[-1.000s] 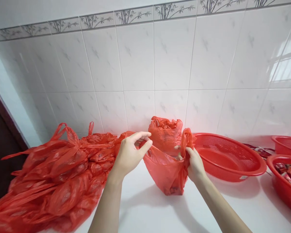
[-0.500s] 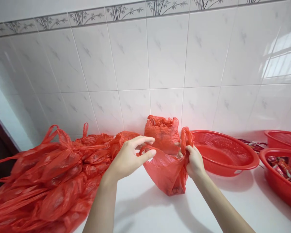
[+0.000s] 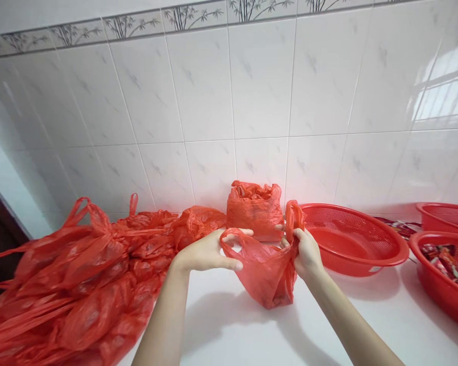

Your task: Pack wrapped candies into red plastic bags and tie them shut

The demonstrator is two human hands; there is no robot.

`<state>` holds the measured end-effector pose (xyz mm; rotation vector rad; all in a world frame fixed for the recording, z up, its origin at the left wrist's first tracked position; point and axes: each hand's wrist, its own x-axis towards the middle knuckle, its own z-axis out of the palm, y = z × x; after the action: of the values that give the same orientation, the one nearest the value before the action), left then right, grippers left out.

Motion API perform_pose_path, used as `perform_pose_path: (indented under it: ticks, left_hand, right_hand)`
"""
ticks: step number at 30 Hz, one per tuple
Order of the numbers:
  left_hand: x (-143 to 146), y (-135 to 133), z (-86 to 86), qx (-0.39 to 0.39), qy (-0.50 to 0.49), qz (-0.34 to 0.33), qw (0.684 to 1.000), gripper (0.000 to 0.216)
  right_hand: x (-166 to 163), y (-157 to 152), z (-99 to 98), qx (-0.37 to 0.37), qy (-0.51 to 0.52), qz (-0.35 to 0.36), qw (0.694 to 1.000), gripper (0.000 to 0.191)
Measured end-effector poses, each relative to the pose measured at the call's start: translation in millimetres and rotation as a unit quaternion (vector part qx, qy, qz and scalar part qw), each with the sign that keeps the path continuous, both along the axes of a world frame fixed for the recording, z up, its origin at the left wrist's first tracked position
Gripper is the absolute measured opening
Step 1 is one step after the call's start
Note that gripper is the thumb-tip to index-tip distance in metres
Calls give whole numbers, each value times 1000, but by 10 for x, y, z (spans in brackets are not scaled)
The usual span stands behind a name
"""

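Note:
A red plastic bag (image 3: 265, 269) hangs just above the white tabletop, its lower part weighed down by contents I cannot make out. My right hand (image 3: 306, 254) is closed around its bunched right handle. At the left handle loop, my left hand (image 3: 209, 251) has its fingers behind the thin plastic and its thumb stretched out in front, touching or close to the bag's edge. Thumb and fingers stand apart there. Behind the bag, against the wall, sits a stack of folded red plastic bags (image 3: 254, 211).
Knotted, filled red bags (image 3: 95, 274) are heaped on the left. To the right stands a red mesh basket (image 3: 351, 239). Further right, another red basket (image 3: 438, 284) holds small wrapped pieces (image 3: 448, 264). A tiled wall (image 3: 259, 91) closes off the back.
My left hand has lowered slightly and turned, its fingers moving behind the bag's left handle loop. My right hand keeps its hold on the other handle.

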<state>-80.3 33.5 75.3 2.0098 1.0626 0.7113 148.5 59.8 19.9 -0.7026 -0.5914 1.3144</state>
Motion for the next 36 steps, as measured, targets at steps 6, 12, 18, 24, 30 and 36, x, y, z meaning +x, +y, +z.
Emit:
perform_pose_path:
  ticks: [6,12,18,24,30,36]
  left_hand:
    - [90,71,-23,9,21,-63,998,28]
    - [123,108,-53,56,26,-33,998,20]
    - [137,73,-29,58,-10,-19,998,24]
    - [146,66,-11,45,-20,13,999,35]
    - [149,101,-34,60,57,85,993,43]
    - [147,130,-62,66,72,123,988,52]
  right_hand:
    - [18,-7,-13,14,-30,12,999,18]
    - [20,1,-20,23,-30,11,999,21]
    - [11,-36,18,21,-20,14,999,16]
    - [-25,-43,16,7,-6,38,999,14]
    - [-53,10,-61,-21,3,34,999,15]
    - [-67,32,-81,-42,21,37,998,20]
